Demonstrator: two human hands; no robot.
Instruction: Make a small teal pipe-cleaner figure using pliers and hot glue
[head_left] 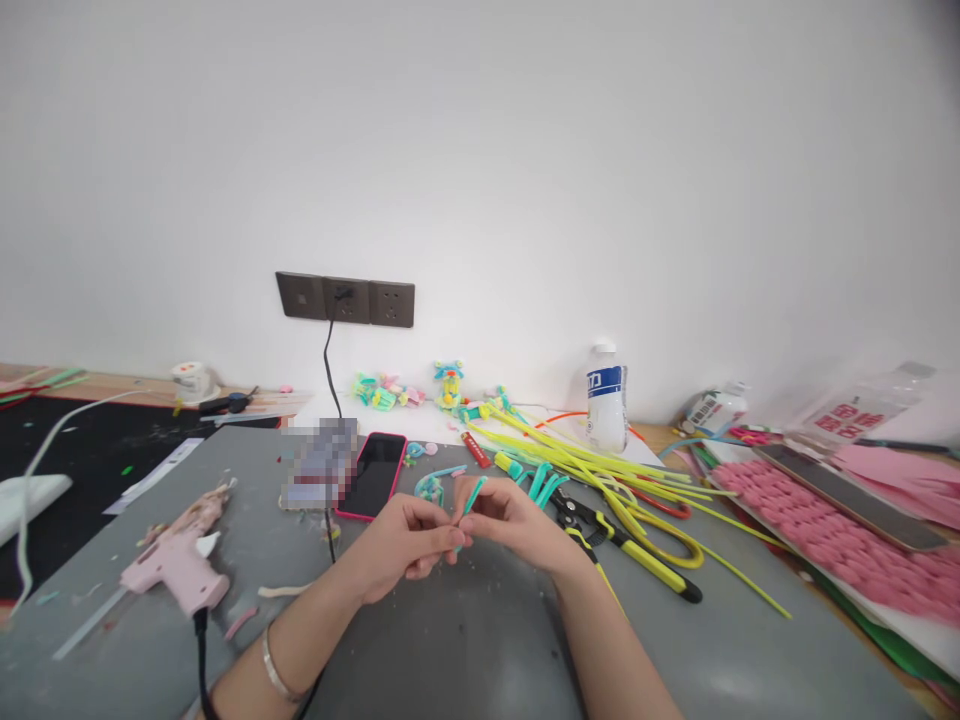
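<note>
A short teal pipe cleaner [476, 492] is pinched between both hands over the grey mat [465, 660]. My left hand [405, 540] is closed, thumb and forefinger pressed together at its lower end. From the other side, my right hand [510, 520] closes on it, and a teal tip sticks up above the fingers. The fingers hide most of the piece. Just right of my right hand lie bent teal pipe cleaners [544, 487]. Behind my hands is a small coiled teal and blue piece [430, 487].
Yellow-handled pliers [645, 555] and long yellow pipe cleaners [600, 455] lie right. A pink glue gun [176, 570] with a black cord lies left. A red-edged phone [373, 473], small colourful figures [450, 385] and a bottle [606, 400] stand or lie toward the wall.
</note>
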